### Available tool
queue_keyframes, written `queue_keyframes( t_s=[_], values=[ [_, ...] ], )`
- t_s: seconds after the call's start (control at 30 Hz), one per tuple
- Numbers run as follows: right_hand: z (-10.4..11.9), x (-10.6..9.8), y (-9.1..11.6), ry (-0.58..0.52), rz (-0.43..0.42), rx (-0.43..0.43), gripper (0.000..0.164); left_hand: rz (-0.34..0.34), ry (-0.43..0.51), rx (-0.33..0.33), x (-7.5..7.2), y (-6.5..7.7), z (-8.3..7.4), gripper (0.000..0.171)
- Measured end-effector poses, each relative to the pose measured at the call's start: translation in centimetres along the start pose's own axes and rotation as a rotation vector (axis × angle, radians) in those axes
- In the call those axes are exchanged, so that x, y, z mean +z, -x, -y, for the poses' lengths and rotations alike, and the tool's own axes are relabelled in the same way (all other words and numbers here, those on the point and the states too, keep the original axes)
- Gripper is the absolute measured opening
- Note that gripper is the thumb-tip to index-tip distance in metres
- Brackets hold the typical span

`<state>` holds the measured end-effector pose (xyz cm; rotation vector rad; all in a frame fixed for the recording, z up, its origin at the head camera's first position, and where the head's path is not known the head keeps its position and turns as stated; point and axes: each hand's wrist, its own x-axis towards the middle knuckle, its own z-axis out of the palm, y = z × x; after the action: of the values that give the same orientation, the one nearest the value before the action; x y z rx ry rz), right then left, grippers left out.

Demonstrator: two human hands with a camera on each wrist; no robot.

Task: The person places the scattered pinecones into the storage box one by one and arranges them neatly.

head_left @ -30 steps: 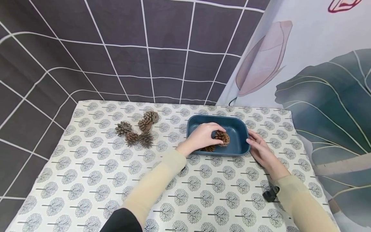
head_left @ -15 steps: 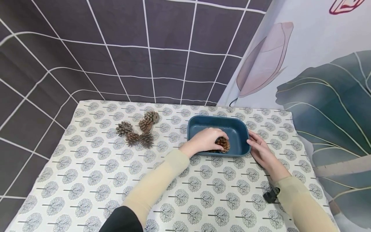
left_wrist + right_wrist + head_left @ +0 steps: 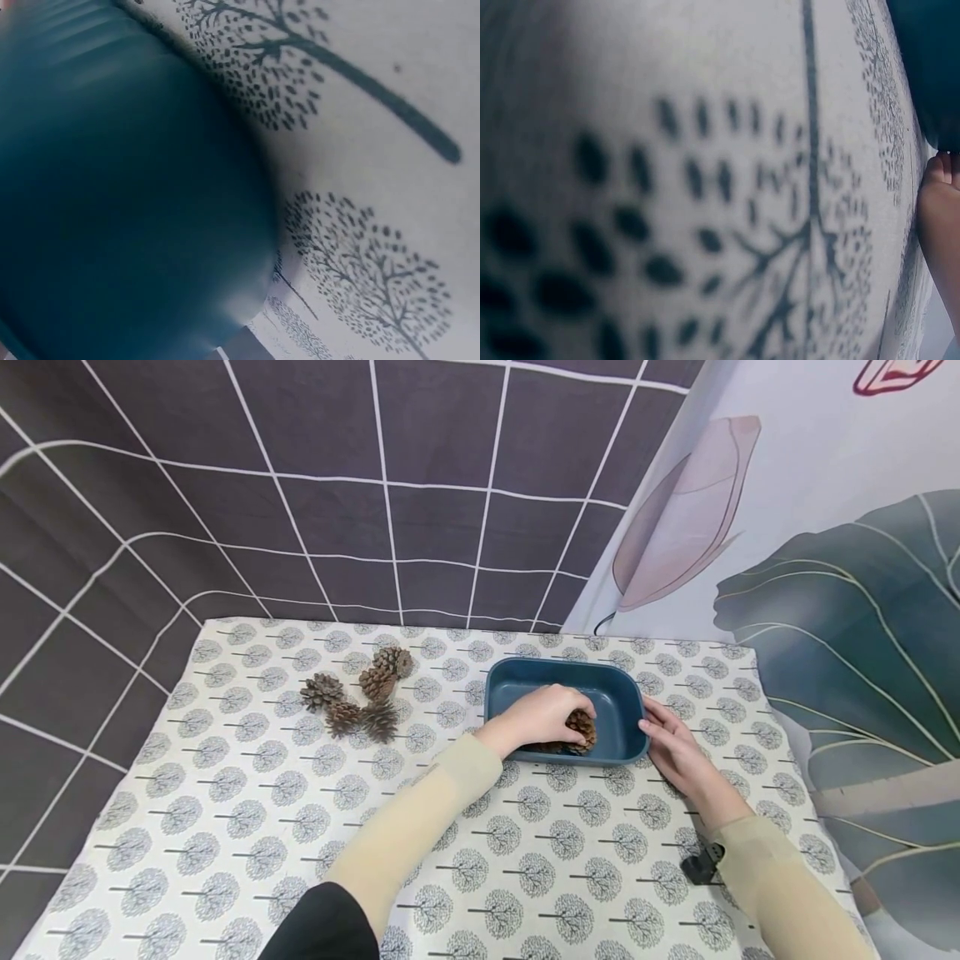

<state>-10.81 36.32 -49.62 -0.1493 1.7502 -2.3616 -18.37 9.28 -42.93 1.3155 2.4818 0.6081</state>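
Observation:
In the head view my left hand (image 3: 546, 714) reaches down into a dark teal rectangular bin (image 3: 618, 681). Its thumb and fingers curve around a brown pine cone (image 3: 582, 732) low in the bin. Beside that cone, partly under the hand, another pine cone (image 3: 546, 747) is mostly hidden. My right hand (image 3: 675, 747) holds the bin's right end, thumb at the rim and fingers along the outer wall. The bin's wall (image 3: 135, 187) fills much of the left wrist view. In the right wrist view, part of the right hand (image 3: 941, 206) touches the bin (image 3: 930, 67).
Several pine cones (image 3: 377, 683) lie in a loose group to the left of the bin. A tree-patterned cloth (image 3: 420, 827) covers the table. Behind it hangs a dark gridded backdrop (image 3: 435, 518), with a leaf-printed curtain (image 3: 825, 610) on the right.
My left hand has lowered the pine cone in the bin and shifted slightly right with it. The right hand keeps its place on the bin.

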Motion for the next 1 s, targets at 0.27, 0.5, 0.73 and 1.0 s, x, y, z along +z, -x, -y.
queue_keyframes(
  t_s=[0.27, 0.5, 0.73, 1.0],
  values=[
    [-0.09, 0.11, -0.06, -0.028, 0.005, -0.011, 0.045, 0.003, -0.008, -0.017, 0.2, -0.3, 0.34, 0.041],
    [-0.1, 0.03, -0.1, -0.033, 0.014, -0.019, 0.046, 0.025, 0.019, -0.02, 0.29, 0.01, 0.6, 0.04],
    [-0.04, 0.07, -0.07, -0.03, 0.001, -0.011, 0.045, 0.052, 0.068, 0.001, 0.34, 0.24, 0.86, 0.04],
    [0.0, 0.05, 0.01, -0.017, -0.002, -0.01, 0.044, 0.065, 0.067, 0.039, 0.04, 0.39, 0.95, 0.043]
  ],
)
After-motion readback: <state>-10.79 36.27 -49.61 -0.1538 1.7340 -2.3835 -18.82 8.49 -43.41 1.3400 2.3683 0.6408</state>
